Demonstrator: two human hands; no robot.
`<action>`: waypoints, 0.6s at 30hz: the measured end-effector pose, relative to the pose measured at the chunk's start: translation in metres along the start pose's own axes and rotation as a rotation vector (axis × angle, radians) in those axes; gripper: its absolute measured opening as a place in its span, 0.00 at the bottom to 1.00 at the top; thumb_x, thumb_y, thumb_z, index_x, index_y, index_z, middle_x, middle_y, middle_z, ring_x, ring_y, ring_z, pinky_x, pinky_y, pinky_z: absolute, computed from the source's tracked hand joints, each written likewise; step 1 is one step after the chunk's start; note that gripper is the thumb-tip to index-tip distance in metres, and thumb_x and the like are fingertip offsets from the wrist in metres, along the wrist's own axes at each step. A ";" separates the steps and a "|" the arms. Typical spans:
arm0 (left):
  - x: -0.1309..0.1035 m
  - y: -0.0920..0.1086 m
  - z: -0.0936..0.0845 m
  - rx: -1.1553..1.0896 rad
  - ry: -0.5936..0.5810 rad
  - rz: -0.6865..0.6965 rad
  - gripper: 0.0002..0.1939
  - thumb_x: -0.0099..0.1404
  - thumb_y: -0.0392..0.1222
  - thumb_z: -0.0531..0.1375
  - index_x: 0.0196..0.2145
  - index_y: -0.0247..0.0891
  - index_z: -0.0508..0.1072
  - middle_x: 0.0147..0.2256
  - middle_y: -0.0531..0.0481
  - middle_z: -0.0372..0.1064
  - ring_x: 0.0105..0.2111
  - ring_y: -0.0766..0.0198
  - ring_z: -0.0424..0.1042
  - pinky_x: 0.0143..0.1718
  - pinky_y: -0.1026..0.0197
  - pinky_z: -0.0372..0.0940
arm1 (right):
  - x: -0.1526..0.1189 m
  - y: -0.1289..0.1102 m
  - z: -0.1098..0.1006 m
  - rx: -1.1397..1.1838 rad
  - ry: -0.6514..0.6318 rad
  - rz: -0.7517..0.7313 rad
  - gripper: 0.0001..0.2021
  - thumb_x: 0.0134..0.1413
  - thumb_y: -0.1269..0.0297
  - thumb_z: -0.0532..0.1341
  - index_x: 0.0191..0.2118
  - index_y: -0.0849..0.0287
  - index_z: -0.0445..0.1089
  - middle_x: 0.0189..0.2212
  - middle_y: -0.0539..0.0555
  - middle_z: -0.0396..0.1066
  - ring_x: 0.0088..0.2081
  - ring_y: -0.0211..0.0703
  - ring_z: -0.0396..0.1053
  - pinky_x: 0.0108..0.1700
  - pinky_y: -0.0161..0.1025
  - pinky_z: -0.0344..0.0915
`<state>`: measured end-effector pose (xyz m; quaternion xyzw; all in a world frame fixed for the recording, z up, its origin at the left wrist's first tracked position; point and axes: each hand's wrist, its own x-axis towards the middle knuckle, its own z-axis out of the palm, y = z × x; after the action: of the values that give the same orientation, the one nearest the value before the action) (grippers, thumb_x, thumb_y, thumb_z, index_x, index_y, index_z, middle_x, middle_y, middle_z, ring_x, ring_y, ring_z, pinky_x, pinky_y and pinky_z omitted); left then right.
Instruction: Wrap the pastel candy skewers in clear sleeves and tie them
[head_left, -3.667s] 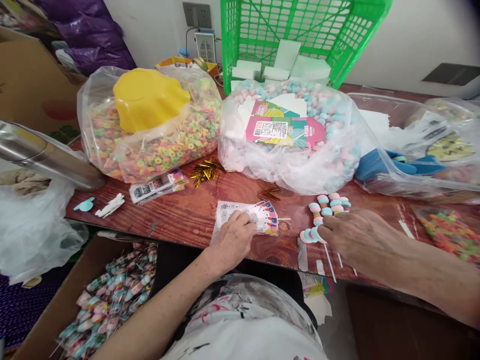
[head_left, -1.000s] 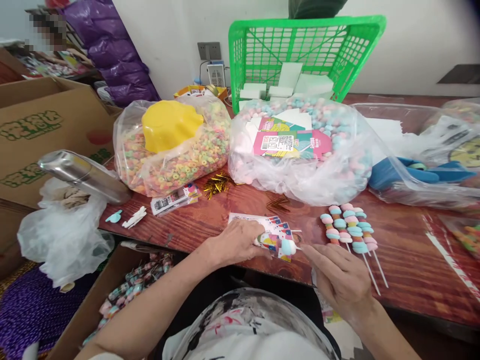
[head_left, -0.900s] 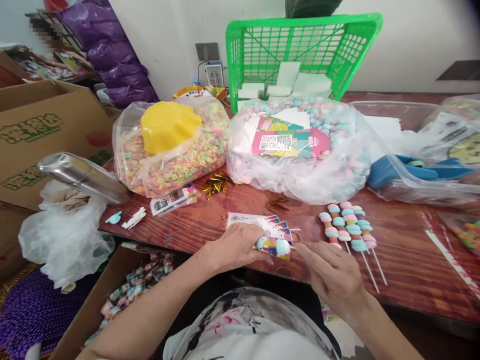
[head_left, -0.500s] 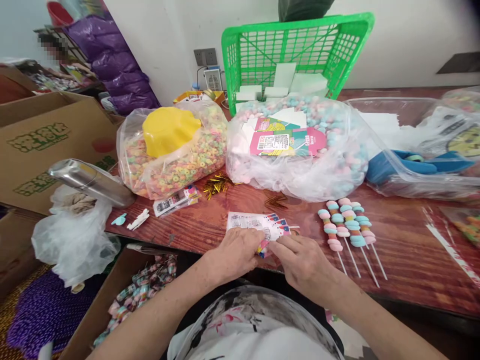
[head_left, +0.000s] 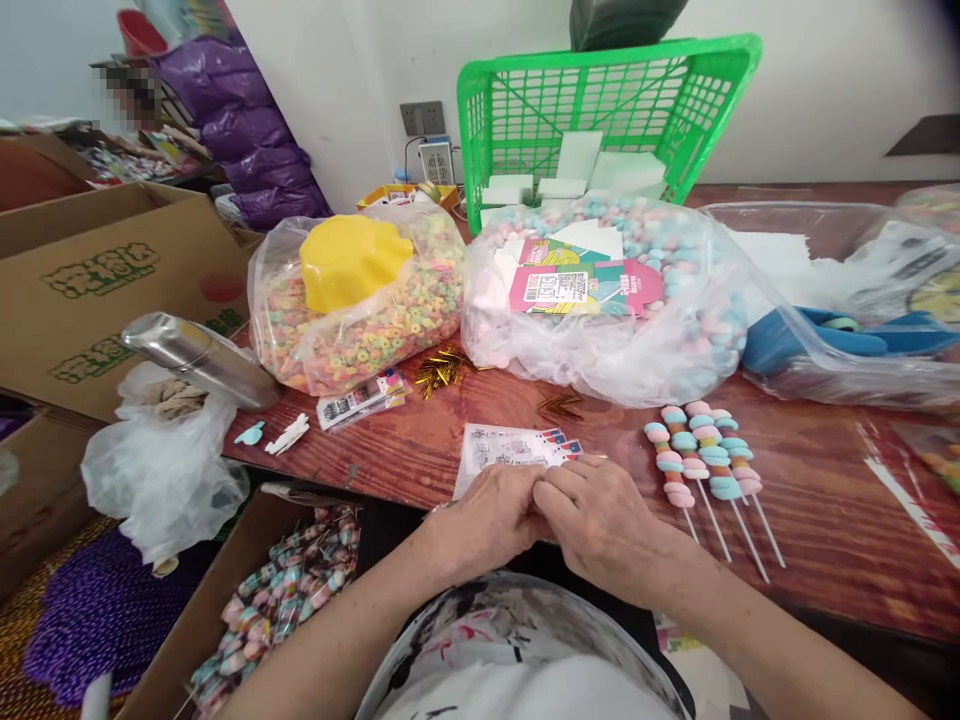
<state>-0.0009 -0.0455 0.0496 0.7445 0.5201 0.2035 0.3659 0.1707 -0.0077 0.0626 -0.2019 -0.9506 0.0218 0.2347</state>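
Note:
My left hand (head_left: 495,515) and my right hand (head_left: 600,515) meet at the table's front edge, fingers curled together. Half a second earlier both pinched a printed plastic bag; now my fingers cover most of it, and a small edge seems to show left of my left hand. Under and just beyond the hands lies a fanned stack of printed bags (head_left: 499,445). Several marshmallow skewers (head_left: 705,455), pink and blue on white sticks, rest to the right of my right hand. Gold twist ties (head_left: 559,402) lie beyond the stack.
Behind stand a bag of candy rings (head_left: 360,335) with a yellow bowl (head_left: 349,262), a bag of marshmallows (head_left: 600,350) and a green basket (head_left: 472,140). A steel flask (head_left: 202,360) leans at left. Below is a carton of wrapped skewers (head_left: 292,570). A person sits far left.
My hands have drawn closer together and slightly toward me, with fingers now touching. The coloured end of the bag that showed between them is hidden. The view has shifted slightly.

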 end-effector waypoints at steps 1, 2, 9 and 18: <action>-0.001 0.000 -0.004 -0.066 0.012 0.002 0.12 0.63 0.42 0.59 0.43 0.36 0.71 0.36 0.49 0.71 0.37 0.60 0.67 0.42 0.60 0.61 | 0.001 0.001 0.000 0.007 0.003 -0.002 0.08 0.49 0.79 0.53 0.28 0.59 0.63 0.25 0.52 0.67 0.27 0.42 0.60 0.33 0.40 0.51; -0.002 -0.001 -0.010 -0.145 0.015 -0.002 0.16 0.61 0.43 0.61 0.46 0.36 0.70 0.36 0.50 0.70 0.37 0.61 0.67 0.41 0.61 0.61 | 0.002 0.003 -0.001 0.016 0.006 0.004 0.08 0.49 0.79 0.53 0.28 0.59 0.63 0.25 0.52 0.66 0.27 0.41 0.59 0.32 0.40 0.50; -0.015 -0.015 -0.039 -0.759 -0.117 -0.124 0.17 0.60 0.51 0.61 0.31 0.30 0.76 0.22 0.54 0.62 0.22 0.72 0.57 0.25 0.68 0.54 | 0.018 0.021 -0.017 0.154 0.012 -0.001 0.08 0.55 0.77 0.52 0.29 0.59 0.65 0.23 0.49 0.61 0.26 0.38 0.56 0.30 0.37 0.50; -0.024 -0.034 -0.011 -1.132 0.567 -0.257 0.16 0.54 0.51 0.67 0.27 0.32 0.77 0.20 0.52 0.68 0.18 0.73 0.60 0.21 0.68 0.55 | 0.043 -0.014 0.044 0.641 0.384 0.350 0.16 0.59 0.71 0.55 0.53 0.57 0.62 0.35 0.52 0.68 0.27 0.36 0.63 0.30 0.34 0.60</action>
<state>-0.0383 -0.0580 0.0331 0.2855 0.4939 0.5895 0.5719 0.1110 -0.0015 0.0444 -0.2776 -0.7859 0.3183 0.4516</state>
